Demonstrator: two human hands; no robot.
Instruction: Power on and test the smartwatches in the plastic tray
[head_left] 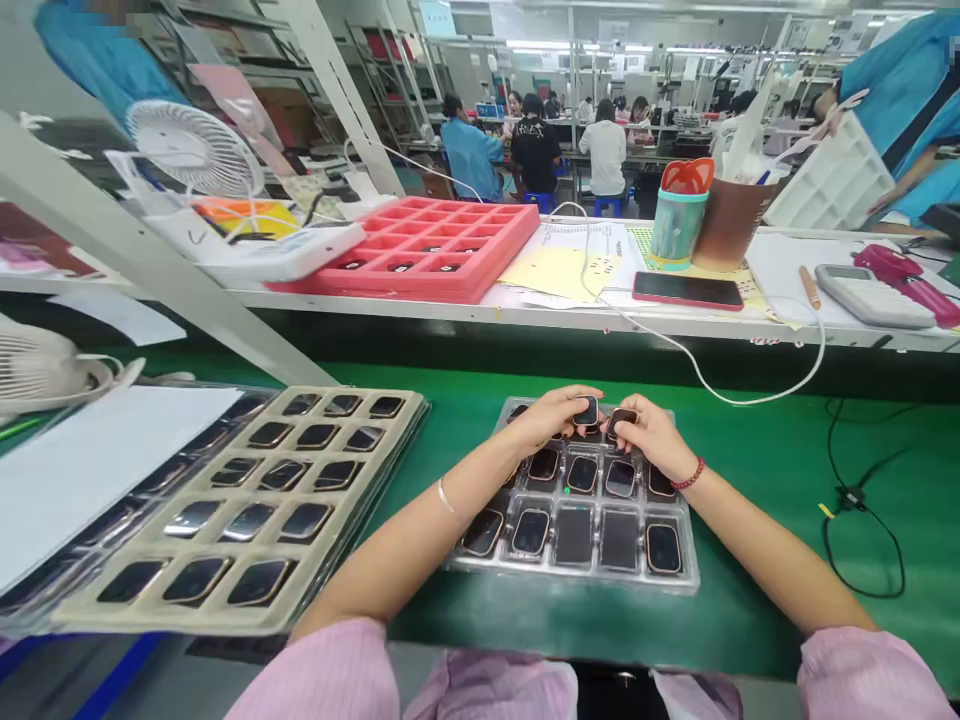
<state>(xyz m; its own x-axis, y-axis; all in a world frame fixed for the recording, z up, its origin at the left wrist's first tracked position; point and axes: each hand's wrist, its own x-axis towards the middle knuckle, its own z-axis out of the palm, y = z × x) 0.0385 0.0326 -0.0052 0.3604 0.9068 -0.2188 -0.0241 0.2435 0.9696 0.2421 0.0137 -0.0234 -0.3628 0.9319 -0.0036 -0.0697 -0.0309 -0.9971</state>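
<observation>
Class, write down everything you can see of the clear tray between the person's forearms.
The clear tray looks like shiny moulded plastic, rectangular, divided into pockets. It lies flat on the green work surface. In the front row, three pockets hold dark-faced, watch-like devices and two show only dark rectangles. The row behind holds more devices, with a small green dot near one. The left hand and right hand cover part of the back; whether they touch the tray is unclear.

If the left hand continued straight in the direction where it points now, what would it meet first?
Most likely the watch-like piece held in the right hand, just beyond the fingertips of the left hand; depth is unclear from this single view.
</observation>
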